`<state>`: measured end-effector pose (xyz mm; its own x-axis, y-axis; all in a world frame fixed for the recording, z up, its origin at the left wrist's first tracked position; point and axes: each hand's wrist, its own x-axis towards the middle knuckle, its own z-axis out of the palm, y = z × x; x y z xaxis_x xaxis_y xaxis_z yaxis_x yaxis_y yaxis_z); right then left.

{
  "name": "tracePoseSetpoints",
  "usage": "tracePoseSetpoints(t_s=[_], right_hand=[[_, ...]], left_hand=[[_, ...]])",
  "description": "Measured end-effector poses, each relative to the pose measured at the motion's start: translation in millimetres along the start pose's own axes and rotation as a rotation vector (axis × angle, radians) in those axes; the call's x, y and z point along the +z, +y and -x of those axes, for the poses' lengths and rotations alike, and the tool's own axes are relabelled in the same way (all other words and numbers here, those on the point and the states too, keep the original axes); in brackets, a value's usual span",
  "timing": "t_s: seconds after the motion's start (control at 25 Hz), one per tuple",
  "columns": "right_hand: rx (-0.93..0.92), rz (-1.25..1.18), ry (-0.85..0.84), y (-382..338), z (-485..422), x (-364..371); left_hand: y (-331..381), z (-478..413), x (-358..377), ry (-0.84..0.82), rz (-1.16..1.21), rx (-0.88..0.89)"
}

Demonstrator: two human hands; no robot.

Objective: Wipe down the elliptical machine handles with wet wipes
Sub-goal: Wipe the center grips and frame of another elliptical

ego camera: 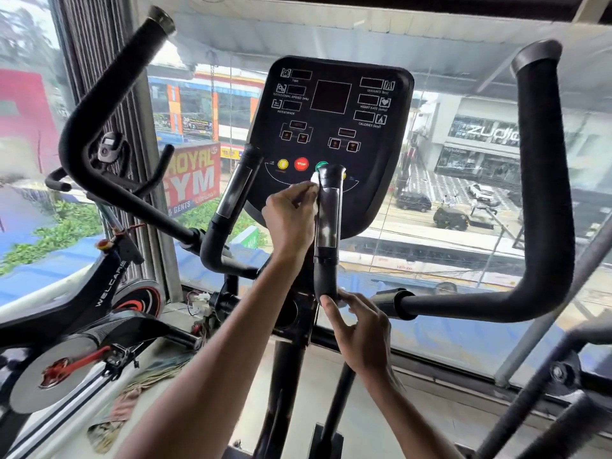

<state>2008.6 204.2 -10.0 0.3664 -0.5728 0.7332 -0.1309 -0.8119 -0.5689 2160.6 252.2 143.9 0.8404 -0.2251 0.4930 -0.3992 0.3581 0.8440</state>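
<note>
Left hand [291, 220] has its fingers curled, pinching a white wipe [313, 186] against the left flank of the right short handle [328, 226], just under the top cap. Right hand [361, 326] wraps thumb and fingers round the bottom bend of the same handle. A white scrap shows by its fingertips; could be a second wipe or glare, can't tell.

Geometry, all relative to the console [331, 94]:
- Right short handle stands in front of the console's lower right part. Long axis is near vertical, top cap over the button row, bend below the console's bottom edge.
- Wipe is at the top end. The unwiped run lies straight down from the grip, toward the right hand.
- Left short handle [235, 193] is in front of the console's lower left edge, tilted, nearer the left hand.
- Left long handle [99, 104] is well out to the console's left, and right long handle [543, 193] well out to its right. No wipe on either.

My read:
- Next stroke goes down the axis over the shiny sensor plate, with the right hand acting as the brace.
- That hand would have to let go before the bend can be wiped.
- Whether the other three handles are done can't be judged from this.

Risks:
- Wipe touches one flank only, so the console-facing side likely gets missed unless it is wrapped round.
- Green button [320, 165] sits just behind the wipe and is easy to knock.
</note>
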Motion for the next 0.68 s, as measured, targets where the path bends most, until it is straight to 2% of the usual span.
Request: tracePoseSetpoints(t_s=[0.12, 0.32, 0.44, 0.68], right_hand=[[0.000, 0.007, -0.009, 1.1, 0.3, 0.5], [0.007, 0.021, -0.006, 5.1, 0.6, 3.0], [0.019, 0.017, -0.016, 6.1, 0.9, 4.2], [0.004, 0.025, 0.003, 5.1, -0.5, 5.5]], left_hand=[[1.5, -15.4, 12.2, 0.039, -0.027, 0.021], [-14.3, 1.5, -0.7, -0.029, -0.005, 0.009], [-7.4, -1.0, -0.4, -0.004, 0.014, -0.035], [-41.4, 78.9, -40.1, -0.070, -0.070, -0.073]])
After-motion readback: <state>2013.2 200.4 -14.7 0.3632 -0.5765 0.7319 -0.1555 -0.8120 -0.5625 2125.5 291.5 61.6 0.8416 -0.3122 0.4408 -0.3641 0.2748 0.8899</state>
